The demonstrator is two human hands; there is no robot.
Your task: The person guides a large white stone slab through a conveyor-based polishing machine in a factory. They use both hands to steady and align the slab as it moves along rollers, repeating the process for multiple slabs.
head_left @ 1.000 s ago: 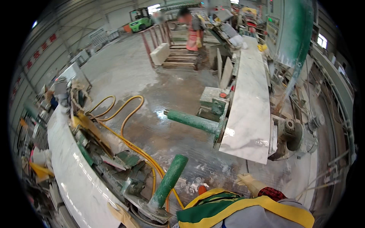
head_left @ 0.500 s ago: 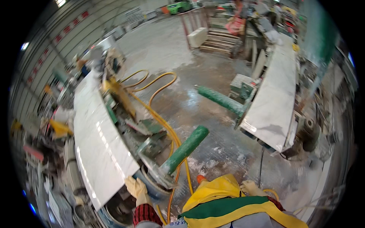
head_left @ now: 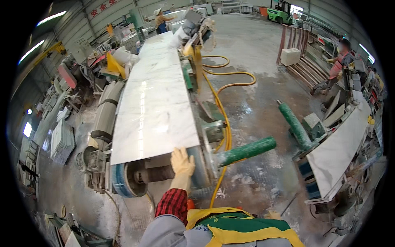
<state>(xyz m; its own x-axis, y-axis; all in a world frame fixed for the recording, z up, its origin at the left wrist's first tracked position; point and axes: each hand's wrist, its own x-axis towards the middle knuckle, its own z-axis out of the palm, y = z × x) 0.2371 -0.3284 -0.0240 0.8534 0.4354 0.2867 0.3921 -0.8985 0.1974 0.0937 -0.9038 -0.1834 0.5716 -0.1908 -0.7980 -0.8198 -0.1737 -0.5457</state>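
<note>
White marble slab point(head_left: 154, 99) lies flat on the machine bed, long axis running away from the person. Green roller point(head_left: 245, 151) projects just right of its near end. Left hand point(head_left: 182, 161), gloved, fingers spread, rests against the slab's near edge. Right hand point(head_left: 272, 214) barely visible; state cannot be told.

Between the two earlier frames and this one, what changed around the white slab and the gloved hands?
The view swung toward the left machine, bringing its white marble slab to the centre. The left hand, gloved, came up from beside the body and now rests at the slab's near edge. The right hand stayed low by the vest, holding nothing. The slab lies flat on its machine, and the green rollers and yellow hose kept their places.
</note>
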